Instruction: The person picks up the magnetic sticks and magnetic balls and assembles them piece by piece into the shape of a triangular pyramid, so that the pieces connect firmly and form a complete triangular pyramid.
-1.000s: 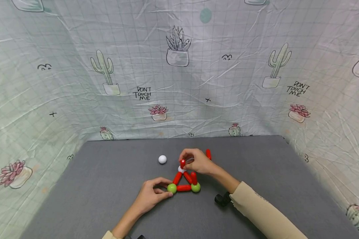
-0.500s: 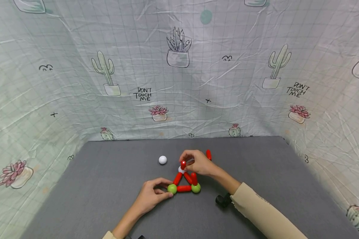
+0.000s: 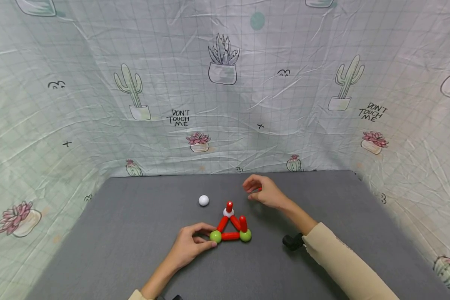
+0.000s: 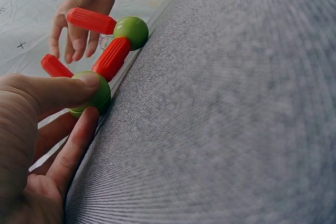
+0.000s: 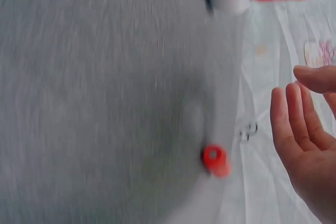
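My left hand [image 3: 189,246] pinches a green ball [image 3: 215,236] at the left corner of a flat triangle of red rods. Another green ball [image 3: 245,235] makes the right corner, and a white ball [image 3: 228,213] the far one. One red rod [image 3: 229,206] stands up from the white ball, another red rod [image 3: 243,224] from the right green ball. Past the triangle, my right hand [image 3: 267,192] hovers with loosely bent fingers and nothing in them. Below it a loose red rod [image 5: 216,161] lies on the table, mostly hidden by the hand in the head view.
A loose white ball [image 3: 203,200] lies on the grey table [image 3: 153,208], left of the triangle's far corner. Behind the table hangs a printed cloth [image 3: 247,100], which also runs along both sides. A black device [image 3: 293,241] sits at the right wrist.
My right hand has let go at the white corner ball and moved right and away, over the loose red rod. The upright rod stays standing there. My left hand has kept its place.
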A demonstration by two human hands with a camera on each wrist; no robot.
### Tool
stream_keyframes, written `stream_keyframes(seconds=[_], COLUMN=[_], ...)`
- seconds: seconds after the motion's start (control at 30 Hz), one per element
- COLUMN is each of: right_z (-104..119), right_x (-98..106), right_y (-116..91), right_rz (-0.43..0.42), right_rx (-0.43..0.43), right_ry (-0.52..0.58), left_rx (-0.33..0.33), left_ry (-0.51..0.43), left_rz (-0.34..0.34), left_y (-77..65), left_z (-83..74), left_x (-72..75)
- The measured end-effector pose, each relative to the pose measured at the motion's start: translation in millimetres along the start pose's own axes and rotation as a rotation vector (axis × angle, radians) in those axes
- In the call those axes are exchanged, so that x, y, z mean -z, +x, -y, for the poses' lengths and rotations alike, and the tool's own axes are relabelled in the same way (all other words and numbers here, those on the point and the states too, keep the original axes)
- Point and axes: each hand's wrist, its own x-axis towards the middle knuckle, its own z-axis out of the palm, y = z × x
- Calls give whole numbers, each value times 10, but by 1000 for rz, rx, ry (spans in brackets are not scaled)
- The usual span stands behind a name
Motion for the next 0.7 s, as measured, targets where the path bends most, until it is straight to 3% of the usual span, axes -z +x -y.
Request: stream_keyframes(seconds=[0.4,0.7], right_z=[-341,-461], right_x=[297,338], right_y=[-13,-26], right_rz=[-156,-150], right_rx=[-200,-331], right_ry=[-210,-231], left_rx=[47,59], left_ry=[7,1], left_rz=[3,2], left_y=[9,10], left_z=[-15,-29], left_x=[-11,-6])
